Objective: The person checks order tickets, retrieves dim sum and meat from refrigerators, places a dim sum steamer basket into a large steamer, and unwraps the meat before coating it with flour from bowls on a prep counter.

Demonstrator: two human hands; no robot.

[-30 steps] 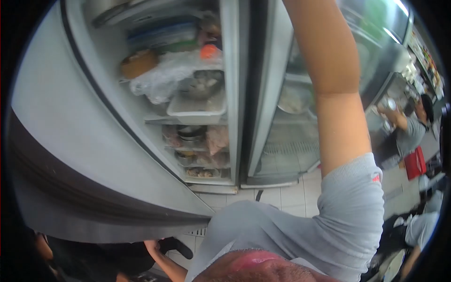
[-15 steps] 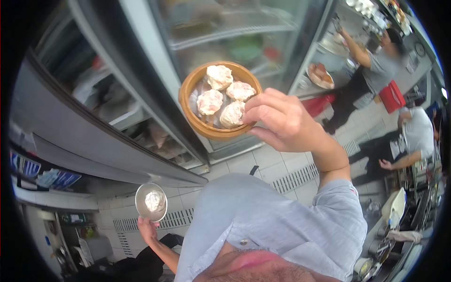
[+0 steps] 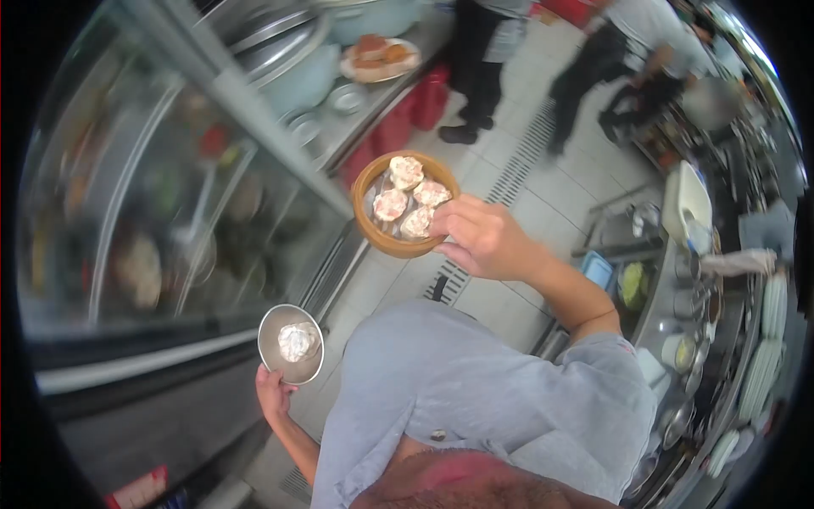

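A round bamboo steamer basket with several pale dumplings inside is held up at centre. My right hand grips its right rim, fingers over the edge and thumb below. At lower left my left hand is closed on the lower rim of a metal bowl. A pale, lumpy mass sits inside that bowl. Basket and bowl are apart, with the basket higher and further right.
Glass fridge doors fill the left. A steel counter bears a plate of food. Co-workers are at the top. A kitchen line with pans and stacked plates runs down the right.
The view has swung right, away from the open fridge. My right arm was raised, its hand out of frame; the basket then came into view in that hand, and the bowl in my left.
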